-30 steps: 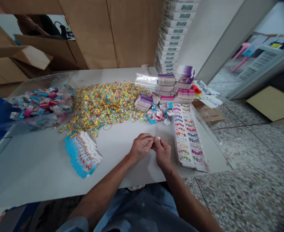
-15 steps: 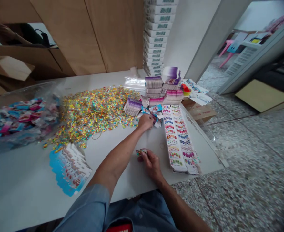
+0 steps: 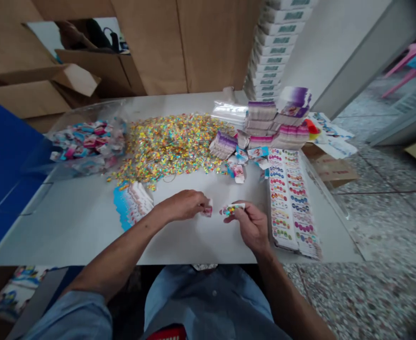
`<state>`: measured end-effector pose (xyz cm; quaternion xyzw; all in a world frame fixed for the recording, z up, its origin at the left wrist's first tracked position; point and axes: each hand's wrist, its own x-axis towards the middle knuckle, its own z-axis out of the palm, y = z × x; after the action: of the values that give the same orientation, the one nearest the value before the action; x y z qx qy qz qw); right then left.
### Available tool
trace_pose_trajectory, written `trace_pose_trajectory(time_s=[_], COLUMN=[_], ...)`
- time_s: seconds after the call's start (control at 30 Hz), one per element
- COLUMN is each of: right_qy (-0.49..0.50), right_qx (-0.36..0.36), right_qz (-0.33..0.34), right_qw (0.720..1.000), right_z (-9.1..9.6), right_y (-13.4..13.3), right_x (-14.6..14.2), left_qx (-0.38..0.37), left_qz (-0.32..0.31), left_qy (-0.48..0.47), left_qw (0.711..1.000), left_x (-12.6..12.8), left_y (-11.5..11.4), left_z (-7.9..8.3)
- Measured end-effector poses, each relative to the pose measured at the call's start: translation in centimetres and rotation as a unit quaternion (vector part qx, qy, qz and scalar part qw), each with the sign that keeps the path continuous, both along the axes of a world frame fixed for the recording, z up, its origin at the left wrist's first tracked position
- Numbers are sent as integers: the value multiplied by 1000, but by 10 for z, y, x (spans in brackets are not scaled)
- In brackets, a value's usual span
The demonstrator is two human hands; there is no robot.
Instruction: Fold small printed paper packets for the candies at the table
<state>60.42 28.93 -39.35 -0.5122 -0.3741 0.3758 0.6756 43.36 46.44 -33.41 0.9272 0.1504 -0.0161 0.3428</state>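
My left hand (image 3: 190, 204) is closed on a small pink and white box (image 3: 207, 208) above the table. Facing it across a short gap, my right hand (image 3: 253, 225) pinches a small packet of colourful pieces (image 3: 232, 209), with something white like a card along its edge. Beyond the hands lie several small blue, pink and white boxes (image 3: 238, 173). A fan of blue and white cards (image 3: 132, 203) rests near my left forearm. To the right of my right hand are stacked sticker sheets (image 3: 281, 208) printed with coloured ovals.
A wide heap of shiny colourful packets (image 3: 172, 141) covers the table's middle. At left, a clear plastic bag (image 3: 83, 141) holds many small boxes. Bundles of purple and pink cards (image 3: 261, 115) stand at the back right, before a tall stack of white boxes (image 3: 273, 52). Cardboard cartons (image 3: 20, 92) line the left.
My left hand has come back from the loose small boxes toward me and now holds one. My right hand keeps its packet, slightly raised. The view has turned left.
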Motion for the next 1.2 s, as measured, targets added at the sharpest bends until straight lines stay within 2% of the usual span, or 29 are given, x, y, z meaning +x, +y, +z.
trace_pose_trajectory(time_s=[0.1,0.17,0.27,0.4,0.57,0.8,1.0,1.1,1.2], right_qy=[-45,-66,-107,-175,-246,-402,-457,-473,-480], right_qx=[10,1,-24,-49,-72,-53,-41,-28,-15], right_qz=[93,138,134,122,137,208,271,265,232], right_qw=[995,988,985,976,957,890,846,840,846], right_z=[9,7,-4,-14,-10,3,10,6,-3], right_y=[18,25,23,12,12,15,17,19,17], right_x=[-7,-14,-18,-14,-7,8,14,15,15], left_qx=[-83,-101,-99,-122,-137,-161,-157,-153,-173], left_qz=[-34,-32,8,92,197,230,223,217,215], left_qy=[-7,-27,-84,-177,-207,-217,-233,-234,-231], left_qw=[996,994,991,972,948,935,934,935,933], left_x=[-16,-20,-28,-42,-46,-43,-43,-43,-43], left_y=[-18,-26,-37,-58,-82,-93,-96,-97,-99], left_z=[-12,-25,-48,-73,-91,-101,-101,-100,-98])
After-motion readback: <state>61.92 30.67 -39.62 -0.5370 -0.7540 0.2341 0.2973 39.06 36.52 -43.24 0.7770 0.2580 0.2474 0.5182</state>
